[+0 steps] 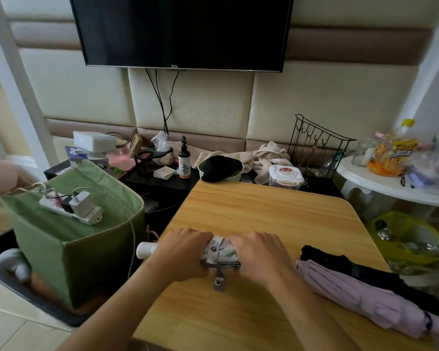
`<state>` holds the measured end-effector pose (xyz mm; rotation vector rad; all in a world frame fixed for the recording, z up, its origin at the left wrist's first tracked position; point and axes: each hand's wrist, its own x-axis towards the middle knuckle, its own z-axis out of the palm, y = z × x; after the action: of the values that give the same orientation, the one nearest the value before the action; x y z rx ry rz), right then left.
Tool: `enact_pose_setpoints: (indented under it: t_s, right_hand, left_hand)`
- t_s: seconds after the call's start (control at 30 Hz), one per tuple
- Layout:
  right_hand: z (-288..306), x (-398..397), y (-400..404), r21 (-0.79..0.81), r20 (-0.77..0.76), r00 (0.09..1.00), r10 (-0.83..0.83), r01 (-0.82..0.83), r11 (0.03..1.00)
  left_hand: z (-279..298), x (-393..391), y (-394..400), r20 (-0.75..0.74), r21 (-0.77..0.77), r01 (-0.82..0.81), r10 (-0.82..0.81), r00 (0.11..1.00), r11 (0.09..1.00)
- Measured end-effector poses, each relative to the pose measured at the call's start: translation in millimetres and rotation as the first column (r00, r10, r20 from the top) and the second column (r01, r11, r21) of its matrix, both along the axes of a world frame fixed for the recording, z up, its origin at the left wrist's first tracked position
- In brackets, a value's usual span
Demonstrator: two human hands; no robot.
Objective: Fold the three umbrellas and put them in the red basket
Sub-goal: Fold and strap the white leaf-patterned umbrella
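Both hands are wrapped around the small pale patterned umbrella, which lies crosswise at the near middle of the desk: the left hand grips the end next to the white handle that pokes past the desk's left edge, the right hand grips the other end. The closing strap hangs loose toward the person, its snap undone. To do this step well, I would keep the canopy rolled tight under both palms, hold it with one hand, then draw the strap round and press the snap shut before letting go, or the folds will likely spring open. Just to the right lie a lilac umbrella and a black umbrella side by side, both collapsed but not bundled short. No red basket shows. A green fabric box left of the desk carries a power strip on its lid; a yellow-green bin to the right holds crumpled plastic
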<state>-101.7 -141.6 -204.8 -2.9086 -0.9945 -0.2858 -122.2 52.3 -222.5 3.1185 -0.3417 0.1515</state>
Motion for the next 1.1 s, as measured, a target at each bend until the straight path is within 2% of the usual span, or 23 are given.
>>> enact_pose_setpoints:
  t_s: [0.1, 0.23, 0.33, 0.43, 0.47, 0.53, 0.57, 0.6, 0.63, 0.67, 0.7, 0.83, 0.9, 1.0, 1.1]
  right_hand:
    - [-2, 0, 6, 0.004, -0.001, 1.0, 0.015, -0.015, 1.0]
    - [-9, 10, 2, 0.1, 0.046, 0.999, -0.02, 0.015, 0.995]
    - [-14, 22, -6, 0.331, 0.051, 0.995, -0.088, 0.067, 0.941]
    - [-21, 24, -11, 0.66, -0.192, 0.981, 0.026, 0.109, 0.743]
    - [-25, 25, -12, 0.737, -0.3, 0.947, 0.119, 0.151, 0.659]
    - [-35, 28, -13, 0.804, -0.498, 0.794, 0.349, 0.272, 0.529]
    - [-37, 27, -13, 0.792, -0.567, 0.7, 0.434, 0.318, 0.521]
    - [-37, 24, -11, 0.763, -0.615, 0.622, 0.484, 0.314, 0.565]
    - [-38, 22, -9, 0.734, -0.641, 0.573, 0.511, 0.262, 0.627]
    - [-36, 18, -7, 0.716, -0.642, 0.563, 0.521, 0.196, 0.67]
    - [-34, 16, -4, 0.71, -0.633, 0.572, 0.521, 0.162, 0.685]
    - [-33, 17, -2, 0.72, -0.626, 0.62, 0.474, 0.224, 0.657]
    - [-31, 18, -3, 0.745, -0.576, 0.652, 0.494, 0.17, 0.645]
    - [-30, 22, -3, 0.736, -0.554, 0.735, 0.391, 0.212, 0.643]
    - [-39, 29, -1, 0.739, -0.54, 0.765, 0.351, 0.23, 0.634]
  left_hand:
    - [4, 2, 5, -0.012, 0.01, -0.019, 0.019, 1.0, 1.0]
    - [2, 4, 7, 0.015, -0.039, -0.052, 0.052, 0.999, 0.998]
    - [0, 4, 10, -0.062, -0.254, -0.113, 0.1, 0.993, 0.961]
    - [3, 0, 13, -0.19, -0.552, -0.164, 0.069, 0.979, 0.817]
    - [6, -2, 14, -0.227, -0.627, -0.18, 0.044, 0.973, 0.758]
    - [12, -5, 16, -0.278, -0.703, -0.18, -0.033, 0.96, 0.688]
    - [15, -7, 16, -0.305, -0.738, -0.18, -0.083, 0.949, 0.65]
    - [18, -10, 14, -0.332, -0.771, -0.184, -0.139, 0.933, 0.61]
    - [20, -13, 11, -0.353, -0.803, -0.186, -0.199, 0.914, 0.567]
    - [22, -16, 8, -0.365, -0.822, -0.184, -0.251, 0.897, 0.539]
    - [23, -18, 6, -0.37, -0.835, -0.182, -0.284, 0.885, 0.52]
    - [25, -19, 3, -0.365, -0.868, -0.191, -0.328, 0.871, 0.458]
    - [29, -19, 7, -0.368, -0.87, -0.192, -0.338, 0.866, 0.455]
    - [29, -18, 12, -0.382, -0.864, -0.222, -0.301, 0.874, 0.453]
    - [29, -20, 9, -0.363, -0.893, -0.219, -0.34, 0.868, 0.394]
